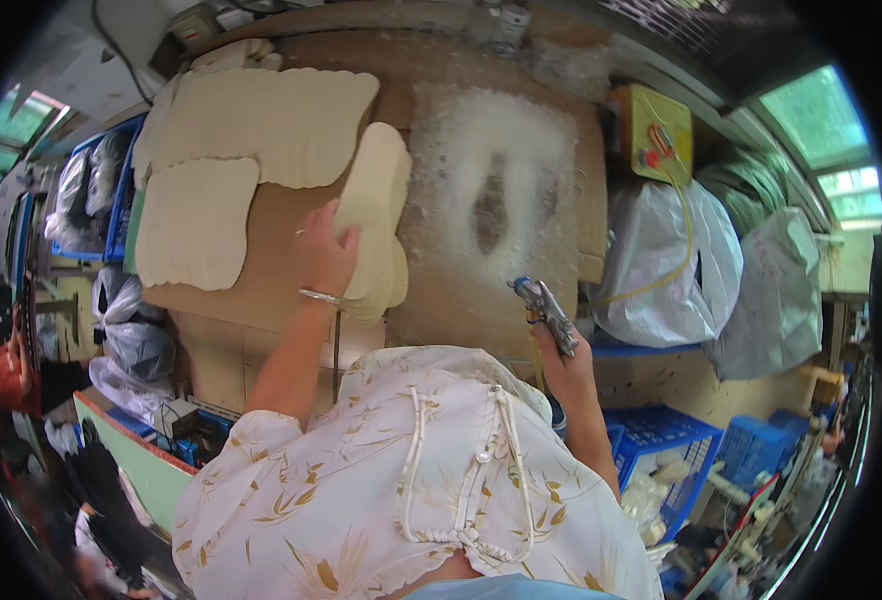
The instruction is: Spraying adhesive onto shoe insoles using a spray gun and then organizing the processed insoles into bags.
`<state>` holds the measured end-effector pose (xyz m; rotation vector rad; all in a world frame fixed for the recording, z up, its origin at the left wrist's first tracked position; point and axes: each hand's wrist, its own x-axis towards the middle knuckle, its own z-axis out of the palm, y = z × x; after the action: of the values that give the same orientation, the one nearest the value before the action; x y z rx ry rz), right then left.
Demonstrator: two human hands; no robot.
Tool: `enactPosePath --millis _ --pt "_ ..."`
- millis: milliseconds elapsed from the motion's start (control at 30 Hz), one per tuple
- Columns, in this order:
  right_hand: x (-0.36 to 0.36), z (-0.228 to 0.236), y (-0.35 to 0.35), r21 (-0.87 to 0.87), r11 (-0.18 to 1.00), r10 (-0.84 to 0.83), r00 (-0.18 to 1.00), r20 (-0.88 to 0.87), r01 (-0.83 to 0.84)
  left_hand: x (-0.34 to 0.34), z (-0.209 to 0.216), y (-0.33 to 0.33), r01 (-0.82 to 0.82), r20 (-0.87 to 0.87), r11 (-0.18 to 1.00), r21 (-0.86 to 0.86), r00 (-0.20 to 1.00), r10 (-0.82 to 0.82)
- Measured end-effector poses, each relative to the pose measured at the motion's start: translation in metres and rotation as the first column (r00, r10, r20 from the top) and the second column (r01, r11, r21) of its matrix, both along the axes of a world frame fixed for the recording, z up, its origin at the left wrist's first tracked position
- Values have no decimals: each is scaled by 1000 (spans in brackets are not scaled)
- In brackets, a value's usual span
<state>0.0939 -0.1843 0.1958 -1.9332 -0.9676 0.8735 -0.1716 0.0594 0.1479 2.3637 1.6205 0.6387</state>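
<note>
My left hand (327, 250) lies at the left edge of a stack of cream insoles (373, 200), its thumb over the top and its fingers along the side. How far the fingers reach under the insoles is hidden. A spray gun (549, 315) with a metal body and a blue tip is gripped in my right hand (569, 365), and it points up and left over the board. Larger overlapping rows of insoles (261, 120) cover the left of the worktop, with another group of insoles (193, 225) nearer to me.
A cardboard-covered worktop (441, 310) carries a whitish residue patch (501, 120) around a bare, sole-shaped mark. At right stand a yellow can (661, 130) with a yellow hose (686, 240) and a white plastic bag (661, 265). Blue crates (666, 430) sit lower right.
</note>
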Motion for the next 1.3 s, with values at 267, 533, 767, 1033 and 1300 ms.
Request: enactPosePath --millis 267,533,767,1033,1300 --pt "23 -10 -21 15 994 -105 992 -64 106 121 -36 -7 407 885 814 -415 387 258" --pt "31 -13 -54 129 953 -233 934 -270 275 210 -149 -9 489 657 483 -727 290 696" --pt "40 -11 -68 93 931 -315 906 -282 353 195 -148 -45 331 426 272 -904 624 655" --pt "29 1 -36 55 962 -236 913 -333 268 181 -129 -49 402 604 451 -797 532 593" --pt "25 4 -33 70 959 -242 923 -299 274 163 -122 -68 465 661 474 -748 449 601"
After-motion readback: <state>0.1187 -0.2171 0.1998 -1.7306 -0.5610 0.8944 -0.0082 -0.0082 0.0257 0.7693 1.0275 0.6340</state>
